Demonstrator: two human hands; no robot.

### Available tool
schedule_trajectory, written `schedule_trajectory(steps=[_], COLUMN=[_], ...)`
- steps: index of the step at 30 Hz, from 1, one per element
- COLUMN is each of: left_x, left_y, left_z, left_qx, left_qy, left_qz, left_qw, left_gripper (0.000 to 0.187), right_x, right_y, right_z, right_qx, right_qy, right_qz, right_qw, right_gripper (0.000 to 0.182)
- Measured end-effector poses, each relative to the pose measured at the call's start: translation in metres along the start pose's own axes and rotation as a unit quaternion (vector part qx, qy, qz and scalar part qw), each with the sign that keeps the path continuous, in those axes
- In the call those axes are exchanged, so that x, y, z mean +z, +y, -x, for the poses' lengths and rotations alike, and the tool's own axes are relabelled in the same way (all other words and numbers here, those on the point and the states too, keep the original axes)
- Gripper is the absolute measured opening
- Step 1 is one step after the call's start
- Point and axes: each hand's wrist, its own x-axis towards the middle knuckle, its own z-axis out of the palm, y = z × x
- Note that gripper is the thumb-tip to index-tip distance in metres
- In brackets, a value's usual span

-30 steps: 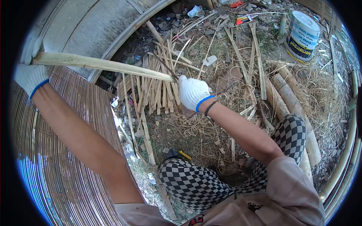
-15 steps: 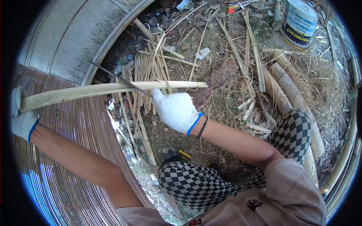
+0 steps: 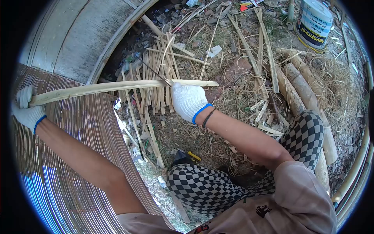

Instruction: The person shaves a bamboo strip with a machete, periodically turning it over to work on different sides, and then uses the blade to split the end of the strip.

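A long pale bamboo strip (image 3: 101,87) runs from the far left to the centre. My left hand (image 3: 28,108), in a white glove with a blue cuff, grips its left end. Close to the strip's right end, my right hand (image 3: 189,101), gloved the same way, is closed round the handle end of a thin dark blade (image 3: 152,70). The blade crosses the strip and points up and left; the handle is hidden in the glove. Behind the strip, a pile of split bamboo sticks (image 3: 156,93) lies on the ground.
A slatted bamboo screen (image 3: 78,156) fills the lower left, below grey boards (image 3: 85,35). Thick bamboo poles (image 3: 304,89) lie right beside curly shavings (image 3: 339,85). A paint bucket (image 3: 314,25) stands at the upper right. A yellow tool (image 3: 194,156) lies near my knee.
The blade has shifted right along the strip, nearer its right end, and less of it shows. Both hands appear slightly further right, and the ground view has shifted a little.
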Motion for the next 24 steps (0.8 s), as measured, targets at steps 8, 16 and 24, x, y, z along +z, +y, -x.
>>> schedule_trajectory(steps=[8,16,24], left_x=[0.096,0.144,0.05], left_y=[0.004,-0.004,-0.011], left_z=[0.051,0.078,0.038], left_qx=[0.08,0.117,-0.012], left_qy=[0.146,0.261,-0.052], left_qz=[-0.086,-0.167,0.078], left_qw=[0.982,0.944,0.996], left_gripper=[0.03,0.033,0.026], right_x=[0.017,0.02,0.002], right_y=[0.027,0.04,0.026], right_z=[-0.004,-0.008,-0.003], right_qx=[0.029,0.021,0.024], right_qy=[-0.029,-0.076,-0.046], right_qz=[-0.052,-0.081,-0.007], right_qw=[0.998,0.994,0.999], right_gripper=[0.021,0.019,0.022])
